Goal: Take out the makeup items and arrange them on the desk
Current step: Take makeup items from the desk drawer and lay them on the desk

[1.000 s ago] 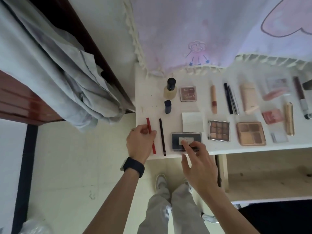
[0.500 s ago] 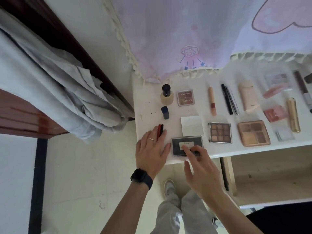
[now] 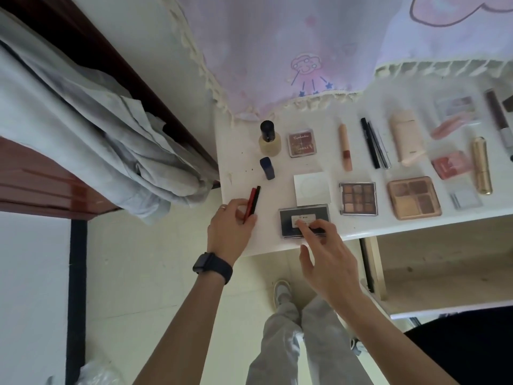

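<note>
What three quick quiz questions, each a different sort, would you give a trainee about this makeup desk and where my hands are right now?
1. True or false: the left hand grips two pencils, one red and one black.
2. The fingertips of the right hand rest on which item? A) gold tube B) dark flat case C) nine-pan palette
3. Fill in: right behind the dark flat case, on the side away from the person, lies the ______.
Key: 1 true; 2 B; 3 white square compact.
</note>
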A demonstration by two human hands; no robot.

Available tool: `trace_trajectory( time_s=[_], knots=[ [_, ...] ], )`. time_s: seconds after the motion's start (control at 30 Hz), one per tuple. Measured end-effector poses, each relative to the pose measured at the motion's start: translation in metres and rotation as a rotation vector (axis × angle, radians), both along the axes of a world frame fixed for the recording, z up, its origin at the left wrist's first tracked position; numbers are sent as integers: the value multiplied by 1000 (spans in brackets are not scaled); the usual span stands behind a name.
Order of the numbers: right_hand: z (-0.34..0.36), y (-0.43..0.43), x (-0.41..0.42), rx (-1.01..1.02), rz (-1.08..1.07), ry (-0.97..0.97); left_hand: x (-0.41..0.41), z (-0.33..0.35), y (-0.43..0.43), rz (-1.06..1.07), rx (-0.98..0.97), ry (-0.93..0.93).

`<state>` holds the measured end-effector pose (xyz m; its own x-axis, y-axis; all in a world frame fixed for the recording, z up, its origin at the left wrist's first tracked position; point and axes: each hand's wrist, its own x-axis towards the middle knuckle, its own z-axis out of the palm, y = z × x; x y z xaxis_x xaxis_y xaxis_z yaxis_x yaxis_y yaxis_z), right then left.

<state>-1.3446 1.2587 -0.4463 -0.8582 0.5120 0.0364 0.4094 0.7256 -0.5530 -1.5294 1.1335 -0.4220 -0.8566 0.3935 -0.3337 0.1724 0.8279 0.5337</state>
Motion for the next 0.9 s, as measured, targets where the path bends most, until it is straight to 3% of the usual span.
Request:
trace_trajectory(
  time_s=[0.13,0.37,0.9],
  knots=[
    [1,1,1,7,-2,5,-3,-2,13,132,103,-148],
    [2,2,0,-9,-3,-7,0,-1,17,221,241,-225],
    [-1,3,0,-29,-2,-12,0,-4,14,228,303,-215]
  ],
)
